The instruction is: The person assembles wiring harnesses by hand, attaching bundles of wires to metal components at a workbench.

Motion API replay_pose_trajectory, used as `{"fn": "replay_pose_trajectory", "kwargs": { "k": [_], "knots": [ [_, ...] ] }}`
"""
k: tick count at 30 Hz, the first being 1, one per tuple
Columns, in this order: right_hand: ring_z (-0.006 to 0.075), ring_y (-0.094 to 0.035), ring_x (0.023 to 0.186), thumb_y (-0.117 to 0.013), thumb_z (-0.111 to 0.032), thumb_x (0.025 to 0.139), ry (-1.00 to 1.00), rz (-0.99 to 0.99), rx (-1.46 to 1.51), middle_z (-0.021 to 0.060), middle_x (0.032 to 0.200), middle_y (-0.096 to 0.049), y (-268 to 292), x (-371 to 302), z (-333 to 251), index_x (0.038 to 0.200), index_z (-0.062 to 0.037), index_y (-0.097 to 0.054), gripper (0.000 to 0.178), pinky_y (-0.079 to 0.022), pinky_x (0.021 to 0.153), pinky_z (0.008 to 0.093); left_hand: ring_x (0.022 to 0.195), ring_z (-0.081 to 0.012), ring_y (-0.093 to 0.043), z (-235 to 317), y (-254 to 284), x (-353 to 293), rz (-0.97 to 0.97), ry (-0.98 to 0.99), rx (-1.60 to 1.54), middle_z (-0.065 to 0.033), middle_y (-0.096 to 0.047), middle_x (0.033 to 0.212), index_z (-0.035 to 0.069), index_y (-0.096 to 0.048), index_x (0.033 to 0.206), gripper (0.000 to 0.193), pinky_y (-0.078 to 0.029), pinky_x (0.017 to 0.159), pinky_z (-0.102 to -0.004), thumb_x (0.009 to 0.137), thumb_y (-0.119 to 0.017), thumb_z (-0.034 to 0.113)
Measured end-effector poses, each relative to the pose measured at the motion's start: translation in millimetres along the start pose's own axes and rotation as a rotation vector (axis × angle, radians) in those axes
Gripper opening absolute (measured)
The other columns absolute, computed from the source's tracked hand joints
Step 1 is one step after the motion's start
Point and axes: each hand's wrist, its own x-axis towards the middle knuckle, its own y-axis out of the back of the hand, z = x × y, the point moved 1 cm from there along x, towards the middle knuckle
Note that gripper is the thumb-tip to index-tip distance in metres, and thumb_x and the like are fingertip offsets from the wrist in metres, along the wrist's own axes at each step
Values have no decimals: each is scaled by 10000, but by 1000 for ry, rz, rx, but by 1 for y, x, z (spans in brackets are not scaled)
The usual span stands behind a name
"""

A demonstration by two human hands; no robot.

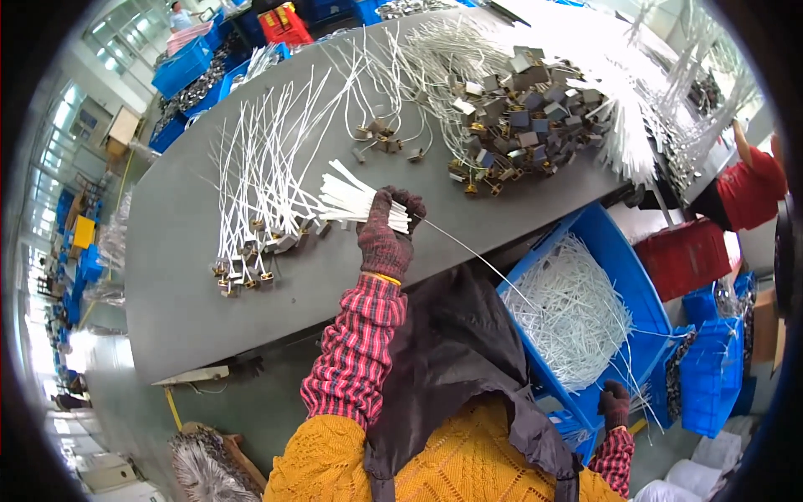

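My left hand [386, 230], in a dark knitted glove, is closed around a bundle of short white tubes [351, 201] that fan out to the left over the grey table [184, 276]. A thin white strand [468, 249] runs from this hand down to the blue bin [623, 251] at my right. My right hand [616, 404], also gloved, is low at the bin's near corner, fingers curled among the loose white strands [569, 314] that fill it. Left of the bundle lies a row of white leads with small metal-and-grey end blocks [251, 251].
A heap of grey blocks with white leads [519, 109] lies at the table's far side, with a few loose ones [381, 138] nearer. A red crate [686, 255] and more blue crates [711, 368] stand at the right. A person in red [749, 192] works there.
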Motion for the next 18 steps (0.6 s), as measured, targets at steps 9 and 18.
{"fn": "replay_pose_trajectory", "kwargs": {
  "k": [9, 18],
  "knots": [
    [139, -550, 513, -628, -59, 859, 99, -191, -32, 49, 734, -612, -69, 19, -39, 1165, -13, -620, 310, -457, 437, 299, 817, -313, -678, -4, 7, -10, 6, 66, -9, -125, -665, 901, 14, -617, 1052, 219, -601, 761, -467, 944, -661, 199],
    [134, -611, 758, -699, -90, 877, 580, -626, -29, 64, 933, -638, -411, -51, -375, 1458, -83, -403, 651, -531, 661, 287, 844, -271, -688, -6, 26, -21, -22, -15, 312, -143, -704, 922, -23, -664, 1029, 200, -581, 764, -394, 951, -652, 161]
  ]
}}
